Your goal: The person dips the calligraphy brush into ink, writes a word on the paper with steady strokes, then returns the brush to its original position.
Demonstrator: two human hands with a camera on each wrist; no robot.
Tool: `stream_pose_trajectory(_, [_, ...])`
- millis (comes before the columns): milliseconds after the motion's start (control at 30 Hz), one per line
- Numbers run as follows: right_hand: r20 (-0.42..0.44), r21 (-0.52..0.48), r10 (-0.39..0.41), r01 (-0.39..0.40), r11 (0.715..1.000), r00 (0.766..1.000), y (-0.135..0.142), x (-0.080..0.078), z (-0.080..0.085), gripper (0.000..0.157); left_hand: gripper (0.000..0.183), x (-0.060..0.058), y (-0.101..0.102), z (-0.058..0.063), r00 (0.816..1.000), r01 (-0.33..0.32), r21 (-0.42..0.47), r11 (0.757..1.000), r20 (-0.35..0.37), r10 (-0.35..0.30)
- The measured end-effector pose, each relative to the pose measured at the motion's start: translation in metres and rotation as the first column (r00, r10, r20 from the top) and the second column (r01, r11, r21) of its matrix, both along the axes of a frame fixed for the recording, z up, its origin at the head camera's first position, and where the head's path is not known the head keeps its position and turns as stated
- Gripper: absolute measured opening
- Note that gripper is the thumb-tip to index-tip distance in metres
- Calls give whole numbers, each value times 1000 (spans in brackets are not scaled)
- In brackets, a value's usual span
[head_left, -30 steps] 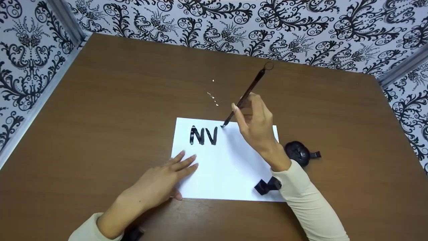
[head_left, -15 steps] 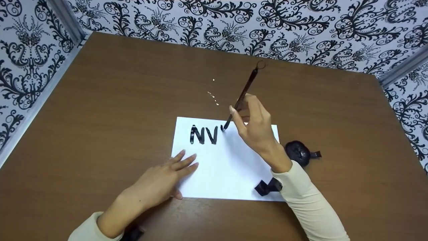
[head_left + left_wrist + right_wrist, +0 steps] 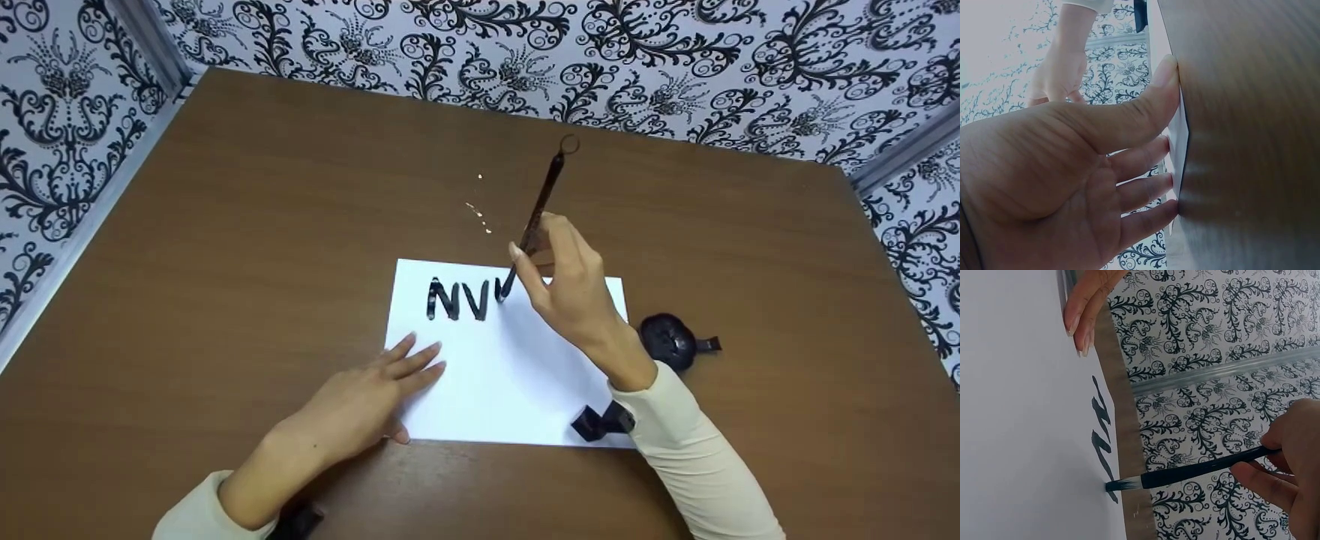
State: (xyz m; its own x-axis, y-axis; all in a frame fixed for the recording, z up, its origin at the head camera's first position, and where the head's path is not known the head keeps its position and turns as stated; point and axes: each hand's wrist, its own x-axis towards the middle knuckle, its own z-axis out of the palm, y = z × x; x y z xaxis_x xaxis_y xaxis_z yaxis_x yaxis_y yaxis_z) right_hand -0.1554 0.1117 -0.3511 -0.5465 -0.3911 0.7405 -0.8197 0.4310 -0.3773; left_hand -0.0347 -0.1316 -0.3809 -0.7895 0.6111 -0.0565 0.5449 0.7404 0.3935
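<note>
A dark paintbrush [image 3: 541, 199] with a loop at its top end is pinched in my right hand [image 3: 574, 289]. Its bristles [image 3: 1120, 485] touch a white sheet of paper [image 3: 480, 390], right on a wet black stroke. To the left of the tip stand black painted letters [image 3: 457, 300], an N and a V, with a partly drawn mark beside them. My left hand [image 3: 367, 405] rests on the sheet's lower left edge, fingers spread and straight. In the left wrist view its thumb [image 3: 1165, 73] lies along the near edge of the paper.
A round black pot [image 3: 667, 341] with a short handle sits on the brown table [image 3: 247, 262], right of the paper. A black wrist camera [image 3: 604, 421] is at the right sleeve. Small light flecks [image 3: 478, 214] lie beyond the sheet. Patterned wall panels [image 3: 510, 52] border the table.
The brush tip has moved down the paper, lengthening the stroke to the right of the V. The brush has become more upright, its top swinging left. My left hand stays in place.
</note>
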Motion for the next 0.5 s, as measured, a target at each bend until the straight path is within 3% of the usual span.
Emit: stream_pose_trajectory(500, [57,55,22,-25,998,998,-1,8,8,27,79,0,0,1,1000,-5,-1,1000,16,5])
